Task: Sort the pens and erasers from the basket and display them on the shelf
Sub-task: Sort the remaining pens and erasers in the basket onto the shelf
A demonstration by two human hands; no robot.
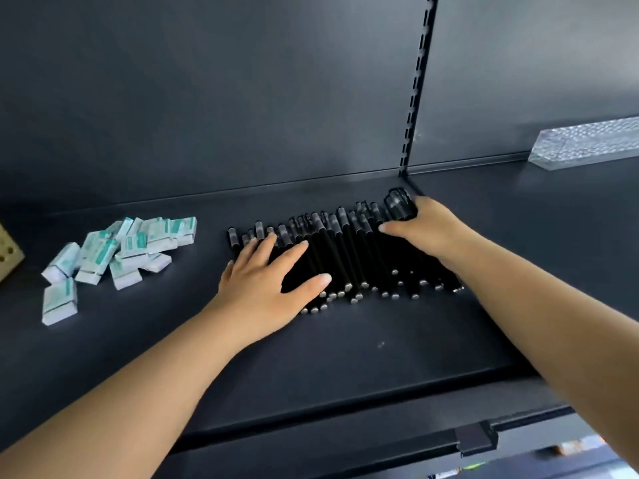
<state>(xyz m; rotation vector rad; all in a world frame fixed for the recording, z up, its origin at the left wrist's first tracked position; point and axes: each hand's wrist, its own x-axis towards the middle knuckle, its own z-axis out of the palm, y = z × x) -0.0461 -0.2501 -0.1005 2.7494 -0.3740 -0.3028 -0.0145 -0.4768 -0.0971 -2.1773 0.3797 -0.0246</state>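
Directly ahead, a dark metal shelf (345, 357) fills the head camera view, backed by a dark panel and a slotted upright post (416, 88). Near the middle of the shelf lies a row of black pens (345, 250), side by side and touching, their clear caps pointing toward the back panel and their small silver ends toward the shelf's front edge. The row is uneven, with some pens sitting further forward than others.

Both of the person's bare arms reach in from below. The left hand (266, 278) lies flat on the left part of the pen row, fingers straight and spread, thumb out to the right, palm pressing down on the barrels. The right hand (425, 226) rests at the right end of the row, with its fingers curled round a small bunch of pen caps (399, 203) at the back right corner, close to the foot of the upright post; its thumb stretches left across the neighbouring pens.

To the left, well apart from the pens, a loose pile of erasers (117, 250) in white and teal sleeves lies on the same shelf, some overlapping, two lying a little apart at the front. At the far left edge a corner of a tan perforated object (8, 254) shows. On the next shelf section to the right sits a clear plastic box (584, 143) against the back panel.
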